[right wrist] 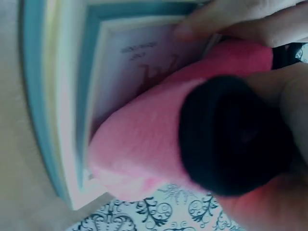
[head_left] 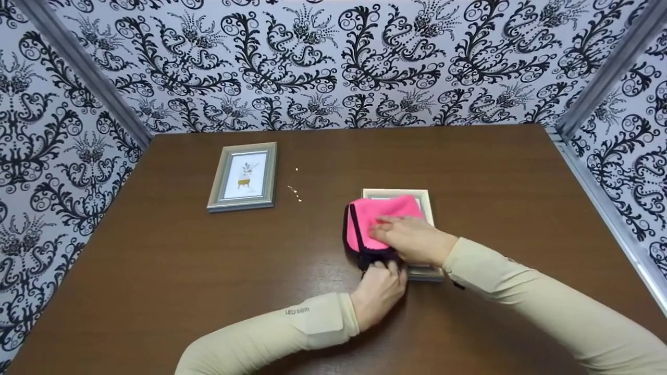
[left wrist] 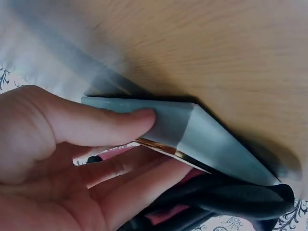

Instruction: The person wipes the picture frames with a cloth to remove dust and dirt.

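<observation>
A silver-gold picture frame lies on the table, partly covered by a folded pink cloth with black trim. My right hand is over the cloth, pressing it onto the frame; in the right wrist view a fold of the pink cloth bulges between thumb and fingers. At the frame's near edge is my left hand. The left wrist view has its thumb against the side of the picture frame and its fingers over the face, gripping a corner. The cloth hides most of the picture.
A second picture frame, with a small plant print, lies at the back left of the brown table. Several small pale flecks are scattered beside it. Patterned walls enclose the back and sides.
</observation>
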A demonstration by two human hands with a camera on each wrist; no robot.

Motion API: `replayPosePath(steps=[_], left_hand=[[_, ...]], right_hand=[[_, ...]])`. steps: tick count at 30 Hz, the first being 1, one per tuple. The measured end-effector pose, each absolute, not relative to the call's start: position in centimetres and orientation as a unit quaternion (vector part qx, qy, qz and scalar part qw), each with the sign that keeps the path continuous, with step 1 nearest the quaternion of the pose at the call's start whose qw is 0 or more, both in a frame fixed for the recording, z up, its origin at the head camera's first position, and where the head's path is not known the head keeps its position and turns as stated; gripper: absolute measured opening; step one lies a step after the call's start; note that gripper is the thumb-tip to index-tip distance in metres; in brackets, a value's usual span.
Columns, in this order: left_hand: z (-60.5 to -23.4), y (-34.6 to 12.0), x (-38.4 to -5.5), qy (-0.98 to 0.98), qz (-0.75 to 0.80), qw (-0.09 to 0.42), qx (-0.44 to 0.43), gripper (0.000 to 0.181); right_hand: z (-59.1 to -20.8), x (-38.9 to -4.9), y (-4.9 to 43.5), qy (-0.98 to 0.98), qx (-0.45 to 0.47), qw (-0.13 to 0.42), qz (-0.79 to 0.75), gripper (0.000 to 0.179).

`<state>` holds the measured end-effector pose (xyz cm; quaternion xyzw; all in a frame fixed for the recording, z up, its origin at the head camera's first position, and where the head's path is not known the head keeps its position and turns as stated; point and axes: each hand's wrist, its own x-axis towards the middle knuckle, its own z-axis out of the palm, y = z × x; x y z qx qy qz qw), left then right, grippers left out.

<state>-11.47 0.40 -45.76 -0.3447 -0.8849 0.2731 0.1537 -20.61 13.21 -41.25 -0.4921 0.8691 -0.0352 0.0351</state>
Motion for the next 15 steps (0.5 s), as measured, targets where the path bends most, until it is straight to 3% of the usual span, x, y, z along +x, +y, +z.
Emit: replayPosePath(steps=[10,13,15], left_hand=[[-45.8,0.7,-12.6,-0.885,0.244,0.177,-0.356,0.035],[-46.2,1.0,-12.7,-0.881,0.234,0.188,-0.365,0.034],[-46.2,1.3,-12.7,-0.881,0.229,0.190,-0.367,0.034]], right_hand=[[-41.1,-24.0,10.1,0.920,-0.387,0.049,0.031,0.044],[-41.5,-25.7,10.0,0.934,-0.348,0.077,0.018,0.046],[-41.7,-26.7,10.2,0.949,-0.284,0.127,-0.055,0.043]])
